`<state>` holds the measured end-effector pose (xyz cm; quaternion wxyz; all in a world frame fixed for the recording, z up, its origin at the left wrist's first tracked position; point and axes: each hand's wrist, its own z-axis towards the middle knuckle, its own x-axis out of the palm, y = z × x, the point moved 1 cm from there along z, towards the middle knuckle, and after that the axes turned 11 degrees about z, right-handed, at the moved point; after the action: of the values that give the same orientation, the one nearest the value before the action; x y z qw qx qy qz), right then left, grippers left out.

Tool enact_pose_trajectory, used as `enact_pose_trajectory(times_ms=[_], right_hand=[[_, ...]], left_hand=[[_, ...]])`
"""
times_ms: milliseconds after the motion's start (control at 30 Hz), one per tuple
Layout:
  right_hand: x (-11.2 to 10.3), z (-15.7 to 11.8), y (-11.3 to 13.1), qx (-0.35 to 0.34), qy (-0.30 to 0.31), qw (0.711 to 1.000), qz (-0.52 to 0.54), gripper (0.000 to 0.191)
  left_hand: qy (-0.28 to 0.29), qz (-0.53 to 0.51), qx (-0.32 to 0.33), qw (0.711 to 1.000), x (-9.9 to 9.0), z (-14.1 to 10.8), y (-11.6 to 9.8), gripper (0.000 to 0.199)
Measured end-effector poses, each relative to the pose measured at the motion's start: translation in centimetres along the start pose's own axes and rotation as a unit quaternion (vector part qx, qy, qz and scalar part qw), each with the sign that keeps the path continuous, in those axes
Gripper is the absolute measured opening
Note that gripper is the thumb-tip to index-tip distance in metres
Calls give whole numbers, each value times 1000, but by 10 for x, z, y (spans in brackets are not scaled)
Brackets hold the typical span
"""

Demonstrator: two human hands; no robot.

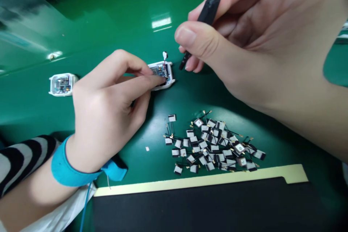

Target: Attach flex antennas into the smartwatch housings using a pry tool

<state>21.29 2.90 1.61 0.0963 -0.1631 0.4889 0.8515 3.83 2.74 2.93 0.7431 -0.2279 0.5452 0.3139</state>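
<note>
Left hand [108, 108]: fingers closed on white casing [168, 69], tips pressing inside it | right hand [244, 32]: pinching black tweezers [209, 11], tips touch nothing | small wired patch [164, 55] stands at casing edge | many patches [214, 145] remain piled on green surface [190, 98] | second casing [62, 84] lies apart

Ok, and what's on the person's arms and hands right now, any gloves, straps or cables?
The left hand is gloveless, with a blue wrist strap at the wrist, a thin blue cable running down from it, and a black-and-white striped sleeve on the forearm. The right hand is also gloveless, with no strap in view.
</note>
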Motion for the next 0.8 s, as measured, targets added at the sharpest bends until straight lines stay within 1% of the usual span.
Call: enact_pose_trajectory(times_ms=[133,233,333,400,567,733,800], right_hand=[[0,1,0,-8,-4,1000,1,37],[-1,1,1,-17,9,1000,13,35],[-1,0,1,8,22,1000,-13,36],[-1,0,1,21,31,999,-14,34],[2,0,3,-15,46,999,17,23],[9,0,3,-27,51,998,-3,29],[9,0,3,-33,55,998,-8,27]], left_hand=[[0,10,-4,1000,0,0,-1,17],[-1,10,-8,1000,0,-1,0,19],[3,-2,-8,1000,2,-2,2,24],[-3,-9,0,1000,4,-3,2,22],[-22,-7,14,1000,4,-2,3,19],[-25,19,27,999,1,-2,5,20],[-19,18,29,999,1,-2,5,19]])
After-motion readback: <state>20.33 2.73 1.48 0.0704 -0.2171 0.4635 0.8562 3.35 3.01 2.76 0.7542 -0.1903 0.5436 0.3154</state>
